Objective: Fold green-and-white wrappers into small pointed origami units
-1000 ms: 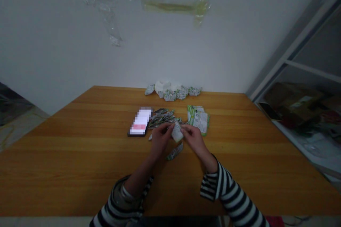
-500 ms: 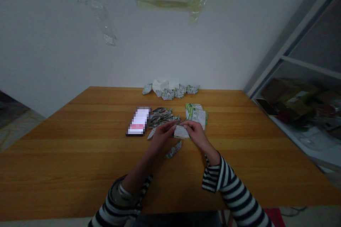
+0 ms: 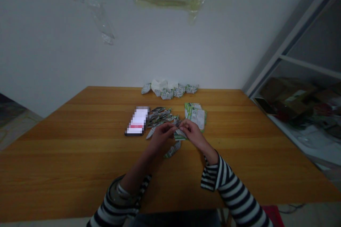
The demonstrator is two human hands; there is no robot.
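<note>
Near the middle of the table, my left hand [image 3: 163,134] and my right hand [image 3: 193,134] meet at a small printed paper sheet [image 3: 180,136] in green and white. Both sets of fingertips pinch it along its upper part, and the fingers hide some of it. Just below the hands lies a narrow folded paper piece [image 3: 173,149]. A pile of similar folded paper pieces [image 3: 159,116] sits behind my left hand. Flat printed sheets [image 3: 197,117] are stacked beyond my right hand.
A phone [image 3: 137,120] with a lit, blurred screen lies left of the pile. Several folded paper shapes [image 3: 167,93] and a white crumpled paper [image 3: 159,84] line the back of the wooden table [image 3: 80,149], near the wall. Boxes [image 3: 290,92] are at right.
My fingertips have drawn closer together on the paper sheet. Its visible face has changed from printed text to a part with a green edge. The other papers lie as before.
</note>
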